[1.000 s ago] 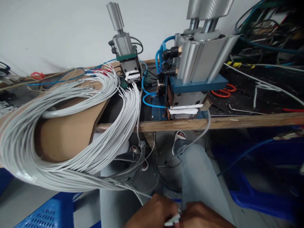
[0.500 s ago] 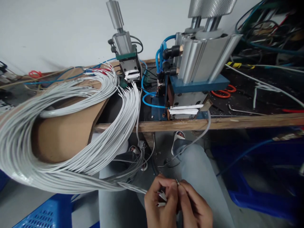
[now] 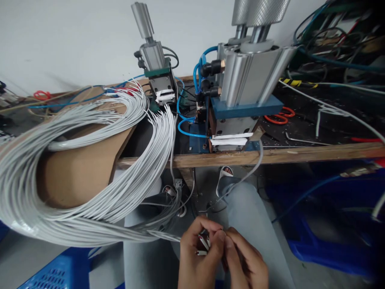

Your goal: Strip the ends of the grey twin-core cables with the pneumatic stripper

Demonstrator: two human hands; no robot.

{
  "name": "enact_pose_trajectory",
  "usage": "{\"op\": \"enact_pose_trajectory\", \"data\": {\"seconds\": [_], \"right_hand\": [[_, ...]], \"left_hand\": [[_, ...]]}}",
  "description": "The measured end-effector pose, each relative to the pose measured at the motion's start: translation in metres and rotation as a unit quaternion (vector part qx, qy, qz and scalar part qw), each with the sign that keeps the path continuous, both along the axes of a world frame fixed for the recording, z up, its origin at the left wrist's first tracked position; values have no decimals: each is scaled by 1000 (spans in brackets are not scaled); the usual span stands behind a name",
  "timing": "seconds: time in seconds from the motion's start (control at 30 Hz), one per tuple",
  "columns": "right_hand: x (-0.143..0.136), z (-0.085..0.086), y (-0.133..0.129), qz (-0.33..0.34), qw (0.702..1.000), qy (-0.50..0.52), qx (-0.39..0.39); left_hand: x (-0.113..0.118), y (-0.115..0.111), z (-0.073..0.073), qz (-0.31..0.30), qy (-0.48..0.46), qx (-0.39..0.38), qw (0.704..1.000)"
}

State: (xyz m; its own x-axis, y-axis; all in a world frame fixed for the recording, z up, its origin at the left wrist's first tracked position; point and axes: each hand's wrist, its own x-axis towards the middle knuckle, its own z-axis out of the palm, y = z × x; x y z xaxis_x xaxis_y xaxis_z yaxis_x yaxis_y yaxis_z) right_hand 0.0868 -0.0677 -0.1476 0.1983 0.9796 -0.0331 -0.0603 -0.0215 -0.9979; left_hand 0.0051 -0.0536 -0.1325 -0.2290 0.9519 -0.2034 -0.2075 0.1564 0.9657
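Low at the front, over my lap, my left hand (image 3: 198,253) is closed around several white cables, whose cut ends (image 3: 203,242) poke out between the fingers and thumb. Touching it at the fingertips, my right hand (image 3: 245,261) is closed in a pinch. Both hands pinch at the same spot, where a thin wire end is mostly covered by the fingers. From the left hand the cables run left into a large looped bundle of white cables (image 3: 90,224), taped at its lower left bend.
A pneumatic machine (image 3: 249,76) with a blue plate stands at the bench edge (image 3: 315,152). Behind it, to the left, is a smaller machine (image 3: 153,60) with a green plate. Cardboard (image 3: 78,180) lies under the bundle. Blue plastic crates (image 3: 54,273) stand below.
The thin wire tip that stuck up between my fingertips is now covered by them. My hands have shifted slightly left and up, and the whole view has moved a little.
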Motion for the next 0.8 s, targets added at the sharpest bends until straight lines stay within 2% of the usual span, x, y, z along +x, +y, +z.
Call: {"op": "enact_pose_trajectory", "data": {"seconds": [0.23,0.5,0.67,0.8], "right_hand": [[-3,-1,-3,-6,1000,-2,5],[-2,-1,3,19,1000,6,10],[-5,-5,2,-14,1000,2,13],[1,-7,5,29,999,-10,30]], "left_hand": [[3,-5,-5,23,15,22,999],[-3,4,5,-11,18,-22,1000],[-1,4,6,-6,27,-2,1000],[-1,4,5,-4,21,-16,1000]]}}
